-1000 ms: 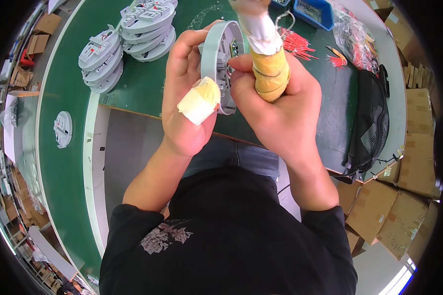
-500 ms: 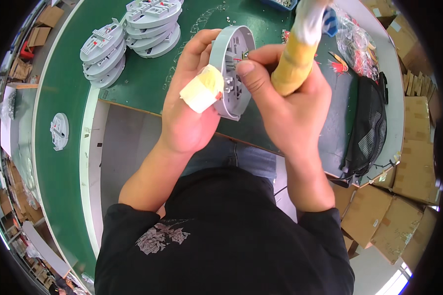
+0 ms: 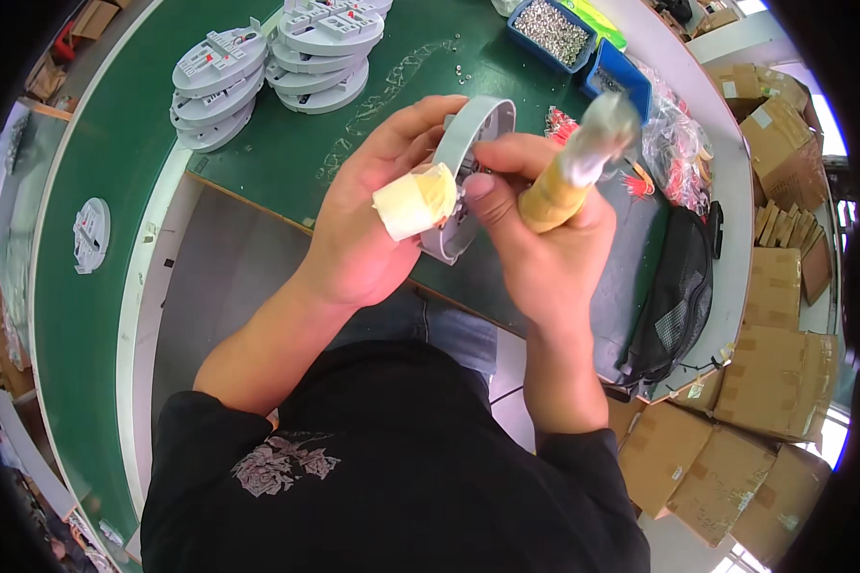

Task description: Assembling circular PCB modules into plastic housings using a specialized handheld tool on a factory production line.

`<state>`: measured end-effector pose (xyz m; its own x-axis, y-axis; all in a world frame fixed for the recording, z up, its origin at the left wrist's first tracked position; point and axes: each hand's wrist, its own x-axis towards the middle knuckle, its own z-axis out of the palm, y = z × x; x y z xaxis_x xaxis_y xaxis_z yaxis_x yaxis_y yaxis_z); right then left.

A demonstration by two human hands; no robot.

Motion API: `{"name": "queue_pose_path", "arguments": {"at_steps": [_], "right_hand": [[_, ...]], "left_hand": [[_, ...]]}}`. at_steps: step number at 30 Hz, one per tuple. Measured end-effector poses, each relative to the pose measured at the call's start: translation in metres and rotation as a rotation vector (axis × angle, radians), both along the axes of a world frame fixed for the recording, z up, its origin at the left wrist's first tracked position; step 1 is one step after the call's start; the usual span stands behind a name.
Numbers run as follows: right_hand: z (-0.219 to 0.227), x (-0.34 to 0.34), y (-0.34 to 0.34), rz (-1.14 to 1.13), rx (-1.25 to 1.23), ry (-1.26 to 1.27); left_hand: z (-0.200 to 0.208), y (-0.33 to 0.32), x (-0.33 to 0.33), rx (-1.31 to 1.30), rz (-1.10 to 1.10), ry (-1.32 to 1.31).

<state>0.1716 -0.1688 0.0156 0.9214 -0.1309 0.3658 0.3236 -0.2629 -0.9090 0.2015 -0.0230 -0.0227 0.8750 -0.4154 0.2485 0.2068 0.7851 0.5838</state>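
My left hand [image 3: 354, 224] grips a round grey plastic housing [image 3: 462, 134] by its rim, tilted on edge with its inside toward my right hand. A yellow and white wrapping [image 3: 416, 202] covers the left thumb. My right hand [image 3: 554, 253] is closed round a thick, yellow-wrapped handle-like tool [image 3: 554, 196], whose pale upper end is blurred. The tool points up from between thumb and forefinger. The right thumb and forefinger tips reach into the housing's open side. What they touch there is hidden. Both hands are above the green table [image 3: 401, 81].
Stacked round grey housings stand at the back left [image 3: 220, 72], and another stack [image 3: 325, 57] is beside them. One housing [image 3: 91, 236] lies far left. Blue bins [image 3: 551, 33] of small metal parts, red-wired pieces [image 3: 637, 184], a black bag [image 3: 674, 296] and cardboard boxes [image 3: 774, 382] are to the right.
The view has shifted, showing more of the blue bins. My hands and the housing sit lower in view. The tool's upper end has tipped lower, and the housing is turned more edge-on.
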Motion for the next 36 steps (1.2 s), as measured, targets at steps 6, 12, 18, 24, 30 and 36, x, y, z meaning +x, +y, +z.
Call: {"name": "queue_pose_path", "arguments": {"at_steps": [6,12,18,24,30,36], "right_hand": [[0.001,-0.006,0.003,-0.044,0.167,0.131],[0.003,0.004,-0.017,0.101,0.267,0.288],[0.006,0.001,-0.007,0.099,0.303,0.332],[0.009,-0.008,-0.016,0.030,-0.189,0.423],[0.013,-0.024,-0.021,-0.018,-0.800,0.407],[0.014,-0.023,-0.015,-0.042,-0.966,0.366]], "left_hand": [[0.001,-0.001,-0.006,0.066,0.021,-0.008],[0.002,0.009,0.003,0.226,-0.012,0.006],[-0.003,0.014,-0.002,0.118,-0.082,0.202],[-0.019,0.020,-0.006,0.057,0.122,0.232],[-0.016,0.024,-0.006,0.089,0.272,0.203],[-0.021,0.044,-0.007,0.791,0.649,-0.387]]}}
